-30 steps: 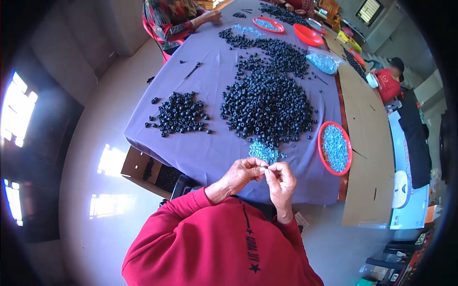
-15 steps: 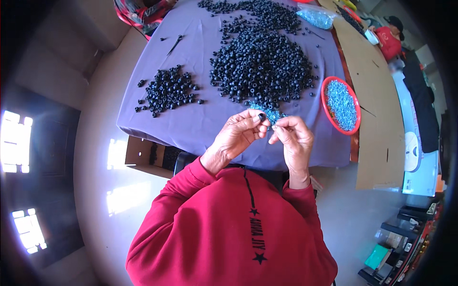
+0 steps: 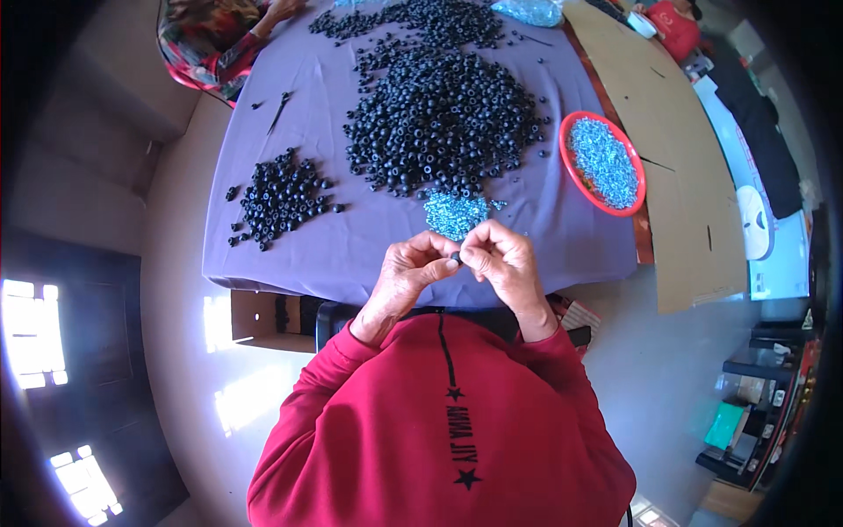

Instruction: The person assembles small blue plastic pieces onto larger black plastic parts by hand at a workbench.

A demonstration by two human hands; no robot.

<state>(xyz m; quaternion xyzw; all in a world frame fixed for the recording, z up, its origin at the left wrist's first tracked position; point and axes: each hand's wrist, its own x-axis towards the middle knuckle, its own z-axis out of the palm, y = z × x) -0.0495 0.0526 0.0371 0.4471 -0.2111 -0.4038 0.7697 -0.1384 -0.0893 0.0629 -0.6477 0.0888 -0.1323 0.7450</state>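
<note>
Hands have closed up: left hand [image 3: 408, 270] grip pinches black bead [image 3: 456, 258], right hand [image 3: 507, 268] grip pinched at it, contents hidden. Bead's nearer the body than blue bits [image 3: 457, 213]; both hands now on it.

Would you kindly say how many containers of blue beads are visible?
2: a red dish right of the right hand, and a clear plastic bag at the top edge; others may be hidden.

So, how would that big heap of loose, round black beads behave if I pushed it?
The heap of round black beads would likely spread and scatter, since it lies loose on purple cloth. Single beads may roll, being rounded, with strays around it. Each is probably light: many show open holes.
</note>
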